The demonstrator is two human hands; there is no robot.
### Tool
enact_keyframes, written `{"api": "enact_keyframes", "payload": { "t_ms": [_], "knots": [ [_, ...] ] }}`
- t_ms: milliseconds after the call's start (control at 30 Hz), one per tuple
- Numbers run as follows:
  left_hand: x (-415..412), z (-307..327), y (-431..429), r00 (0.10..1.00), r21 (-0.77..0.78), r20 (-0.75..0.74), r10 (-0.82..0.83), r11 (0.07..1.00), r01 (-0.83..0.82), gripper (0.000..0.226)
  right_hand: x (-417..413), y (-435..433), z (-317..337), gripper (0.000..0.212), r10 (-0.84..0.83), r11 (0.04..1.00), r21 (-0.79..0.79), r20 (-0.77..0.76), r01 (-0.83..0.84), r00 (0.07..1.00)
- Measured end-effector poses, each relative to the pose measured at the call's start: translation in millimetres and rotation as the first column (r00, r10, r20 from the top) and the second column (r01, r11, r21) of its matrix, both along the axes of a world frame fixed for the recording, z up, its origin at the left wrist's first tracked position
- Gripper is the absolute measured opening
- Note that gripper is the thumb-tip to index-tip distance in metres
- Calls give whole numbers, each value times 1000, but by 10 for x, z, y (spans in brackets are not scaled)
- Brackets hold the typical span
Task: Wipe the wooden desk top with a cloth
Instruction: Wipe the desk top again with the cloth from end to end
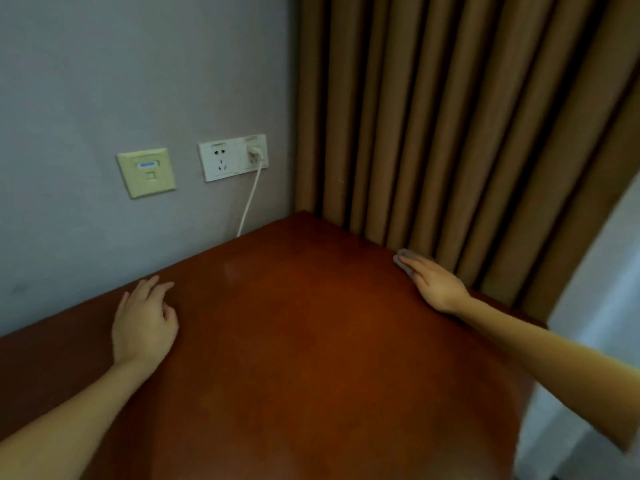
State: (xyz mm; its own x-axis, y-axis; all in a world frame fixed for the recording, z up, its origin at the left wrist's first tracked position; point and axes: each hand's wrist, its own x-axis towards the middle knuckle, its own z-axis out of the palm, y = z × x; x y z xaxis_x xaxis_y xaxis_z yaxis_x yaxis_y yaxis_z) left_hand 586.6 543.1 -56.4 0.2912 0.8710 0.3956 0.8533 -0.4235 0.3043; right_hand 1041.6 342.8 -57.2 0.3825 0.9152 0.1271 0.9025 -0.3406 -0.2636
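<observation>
A: Right hand (pixel 438 285)?
B: Flat, fingers straight and together, pressing the cloth (pixel 402 254) onto the desk (pixel 311 341) at its right edge, just beside the curtain (pixel 450 116). Only a grey corner of cloth shows past the fingertips.
A: Left hand (pixel 143 323)?
B: Palm down on the desk near the wall (pixel 104 81), fingers loosely spread, holding nothing.
A: Wall?
B: A white cable (pixel 251 195) plugged into the socket (pixel 232 157) drops behind the desk.
</observation>
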Motion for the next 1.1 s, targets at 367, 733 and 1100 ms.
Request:
{"api": "enact_keyframes", "payload": {
  "t_ms": [367,733,1100],
  "knots": [
    [-73,23,-1018,979,-176,-137,-154,976,129,49,-221,-1443,54,46,-157,987,-35,2,157,988],
    [-264,88,-1585,955,-234,-265,-131,970,68,56,-3380,-1718,-25,48,673,739,40,20,-673,739],
    [-1194,125,-1529,955,-226,-293,45,967,-115,58,-2326,-1732,-16,41,432,898,134,-76,-420,899]
  ]
}}
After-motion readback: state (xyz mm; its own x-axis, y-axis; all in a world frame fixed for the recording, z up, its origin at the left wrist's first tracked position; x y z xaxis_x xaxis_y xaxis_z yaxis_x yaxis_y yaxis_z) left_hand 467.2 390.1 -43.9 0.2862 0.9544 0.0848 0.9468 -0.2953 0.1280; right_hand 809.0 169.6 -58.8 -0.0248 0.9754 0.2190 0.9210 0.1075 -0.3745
